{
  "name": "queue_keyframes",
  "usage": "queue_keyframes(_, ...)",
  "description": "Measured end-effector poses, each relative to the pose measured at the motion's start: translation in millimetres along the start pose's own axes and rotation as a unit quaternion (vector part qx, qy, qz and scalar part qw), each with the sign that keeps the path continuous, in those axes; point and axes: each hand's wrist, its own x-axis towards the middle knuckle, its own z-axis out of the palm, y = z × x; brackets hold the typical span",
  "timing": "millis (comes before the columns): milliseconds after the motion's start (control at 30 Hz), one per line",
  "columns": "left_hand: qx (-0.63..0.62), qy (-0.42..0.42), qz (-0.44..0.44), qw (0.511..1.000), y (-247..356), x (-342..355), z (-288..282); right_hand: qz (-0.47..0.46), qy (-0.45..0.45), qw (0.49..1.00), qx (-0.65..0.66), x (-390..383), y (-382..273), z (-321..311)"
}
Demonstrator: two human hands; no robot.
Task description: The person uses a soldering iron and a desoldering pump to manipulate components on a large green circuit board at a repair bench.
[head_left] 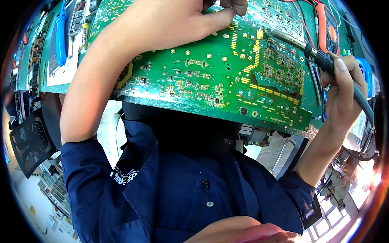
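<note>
At the far left, a blue tool [60,34] lies on the green desk [54,87], beside a row of dark parts at the desk's edge. Below it, off the desk, a black fan grille [30,143] leans by the person's left side.

The person's left forearm rises from a dark blue sleeve [85,170] and crosses over a large green circuit board [210,77]. The left hand [170,20] rests at the top of the board with its fingers pinched together on something small, too small to tell; the thumb tip presses against the board's upper part. The board fills the middle of the view, tilted, with its near edge above the person's chest. Its surface shows gold solder pads, yellow strips and rows of small dark chips.

Further right, a soldering iron [314,52] lies slantwise over the board, its metal tip pointing up and left toward the yellow strips. The right hand [342,89] is closed around the iron's black grip, index finger laid along the top, and a grey cord runs from the grip down past the wrist. Just behind the iron, an orange meter [328,26] with red leads sits on the desk near the board's right corner. A blue object [366,71] shows behind the right hand's knuckles.
</note>
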Motion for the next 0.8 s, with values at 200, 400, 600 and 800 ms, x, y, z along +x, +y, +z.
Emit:
queue_keyframes(200, -0.001, 0.003, 0.015, 1.000, -2.0, -0.5, 1.6, -0.013, 0.007, 1.000, -0.003, -0.2, -0.5, 2.5)
queue_keyframes(400, 0.011, -0.004, -0.006, 1.000, 0.4, -2.0, 0.8, 0.021, -0.005, 0.999, 0.048, 3.7, 3.2, 1.3)
queue_keyframes(600, -0.001, 0.005, 0.009, 1.000, -1.6, -0.8, 1.4, 0.004, 0.007, 1.000, -0.012, -2.0, -4.7, 3.7)
queue_keyframes(800, -0.016, 0.003, -0.010, 1.000, 0.1, -0.9, 1.4, 0.009, -0.012, 0.999, 0.030, 1.4, 2.1, -1.9)
